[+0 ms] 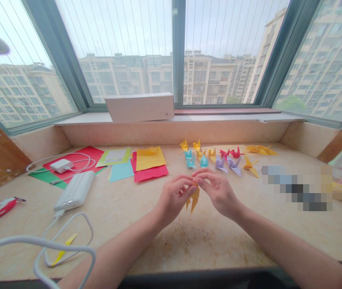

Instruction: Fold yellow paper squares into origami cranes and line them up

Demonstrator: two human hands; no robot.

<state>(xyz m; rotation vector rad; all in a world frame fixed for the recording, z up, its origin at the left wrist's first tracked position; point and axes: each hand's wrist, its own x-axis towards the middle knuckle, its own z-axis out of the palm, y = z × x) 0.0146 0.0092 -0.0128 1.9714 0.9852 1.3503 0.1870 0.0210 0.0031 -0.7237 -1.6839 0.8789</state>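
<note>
Left hand (172,198), right hand (219,192) pinching orange fold (195,200), open counter (189,241) around

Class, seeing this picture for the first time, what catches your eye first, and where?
The left hand and right hand pinch an orange folded paper at the centre, above the counter. Behind them stands a cluster of small paper cranes, with coloured sheets lying to its left.
</note>
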